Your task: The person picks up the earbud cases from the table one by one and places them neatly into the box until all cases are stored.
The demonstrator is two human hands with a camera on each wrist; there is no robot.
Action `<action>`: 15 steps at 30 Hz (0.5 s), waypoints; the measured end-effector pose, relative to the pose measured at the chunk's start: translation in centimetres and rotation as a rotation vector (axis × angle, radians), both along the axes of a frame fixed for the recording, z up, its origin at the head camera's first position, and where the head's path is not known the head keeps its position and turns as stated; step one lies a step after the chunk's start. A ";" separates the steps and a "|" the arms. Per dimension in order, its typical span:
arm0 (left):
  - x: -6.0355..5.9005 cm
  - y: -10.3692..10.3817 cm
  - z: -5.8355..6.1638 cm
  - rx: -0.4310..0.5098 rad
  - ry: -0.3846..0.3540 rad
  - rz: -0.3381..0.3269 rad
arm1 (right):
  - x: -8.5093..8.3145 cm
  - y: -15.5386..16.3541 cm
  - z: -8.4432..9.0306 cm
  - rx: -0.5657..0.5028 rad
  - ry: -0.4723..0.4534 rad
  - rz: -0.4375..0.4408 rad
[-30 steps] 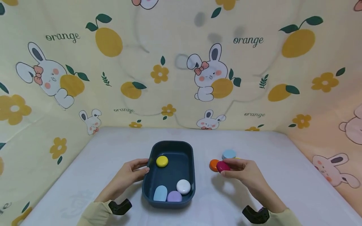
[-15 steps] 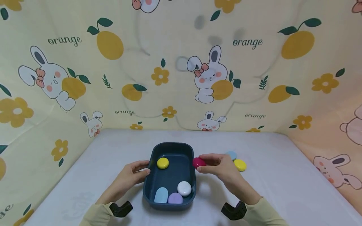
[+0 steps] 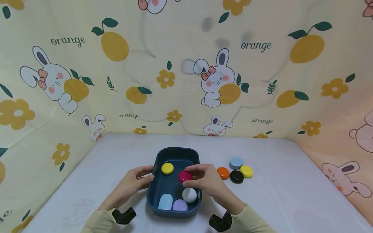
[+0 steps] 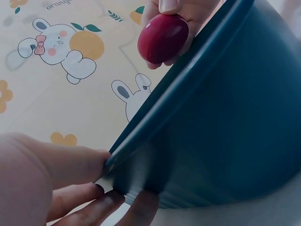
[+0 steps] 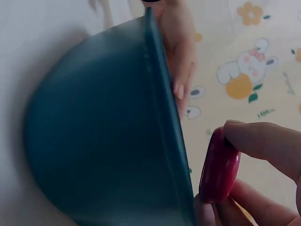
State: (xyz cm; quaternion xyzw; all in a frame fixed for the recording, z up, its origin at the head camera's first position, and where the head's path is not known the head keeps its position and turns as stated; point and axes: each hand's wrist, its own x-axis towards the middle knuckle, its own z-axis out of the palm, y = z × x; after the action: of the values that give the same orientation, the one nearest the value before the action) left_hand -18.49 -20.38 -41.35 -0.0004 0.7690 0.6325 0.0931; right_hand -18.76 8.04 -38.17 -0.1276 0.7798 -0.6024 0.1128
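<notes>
Head view shows the right hand pinching a magenta pebble-shaped disc between thumb and fingertips, held over the middle of a dark blue rectangular tray; whether the disc touches the tray floor cannot be told from here. That hand partly hides the white disc below it in the tray, and both forearms are cut off at the lower frame edge, with only cream sleeves and black wrist mounts showing. The left hand grips the tray's left rim, thumb on top, fingers curled down the outer wall. Also in the tray lie a yellow disc, a light blue disc and a lilac disc, the last partly hidden by the near wall. On the white table, right of the tray, sit an orange disc, a black disc, a second yellow disc and a pale blue disc, clustered close together. In the left wrist view the tray wall fills most of the frame and is blurred, with the magenta disc above its rim. The right wrist view shows the disc edge-on, the tray blurred. The backdrop cloth carries rabbits, oranges and the repeated word "orange" in script.
</notes>
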 end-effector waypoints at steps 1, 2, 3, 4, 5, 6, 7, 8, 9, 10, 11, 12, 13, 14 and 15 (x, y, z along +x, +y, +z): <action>0.0 0.0 0.0 0.001 -0.002 -0.005 | 0.0 -0.2 0.0 0.003 0.005 0.010; -0.1 0.0 0.0 0.003 -0.004 -0.006 | 0.1 -0.3 0.0 0.001 0.008 0.020; -0.1 0.0 0.1 0.003 -0.005 -0.009 | 0.1 -0.5 0.0 0.005 0.014 0.029; -0.1 0.0 0.1 0.002 -0.008 -0.007 | 0.0 -0.6 -0.1 0.010 0.019 0.037; -0.1 0.0 0.2 0.002 -0.009 -0.006 | 0.0 -0.8 -0.1 0.015 0.025 0.044; -0.1 0.1 0.2 0.003 -0.011 -0.004 | 0.0 -0.9 -0.2 0.021 0.030 0.049; -0.1 0.1 0.2 0.002 -0.013 -0.004 | -0.1 -1.0 -0.2 0.027 0.033 0.056; -0.1 0.1 0.2 0.001 -0.013 0.001 | -0.1 -1.1 -0.2 0.031 0.034 0.063; -0.1 0.1 0.3 0.002 -0.015 0.002 | -0.1 -1.2 -0.2 0.040 0.036 0.070; -0.1 0.1 0.3 0.003 -0.017 0.005 | -0.1 -1.3 -0.2 0.048 0.036 0.076; -0.1 0.1 0.3 0.003 -0.018 0.006 | -0.2 -1.3 -0.2 0.053 0.035 0.083; -0.1 0.1 0.2 0.003 -0.018 0.006 | -0.2 -1.4 -0.2 0.059 0.034 0.092; -0.1 0.1 0.2 0.002 -0.018 0.004 | -0.2 -1.4 -0.2 0.066 0.033 0.100; -0.1 0.1 0.2 0.002 -0.018 0.005 | -0.2 -1.4 -0.2 0.070 0.035 0.108; -0.1 0.0 0.2 0.003 -0.019 0.004 | -0.3 -1.4 -0.2 0.073 0.038 0.118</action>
State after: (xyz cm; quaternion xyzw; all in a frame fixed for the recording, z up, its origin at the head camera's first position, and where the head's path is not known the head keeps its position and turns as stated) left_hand -18.59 -20.33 -41.20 -0.0078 0.7670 0.6340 0.0989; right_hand -19.04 6.65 -38.41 -0.1806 0.7944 -0.5633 0.1379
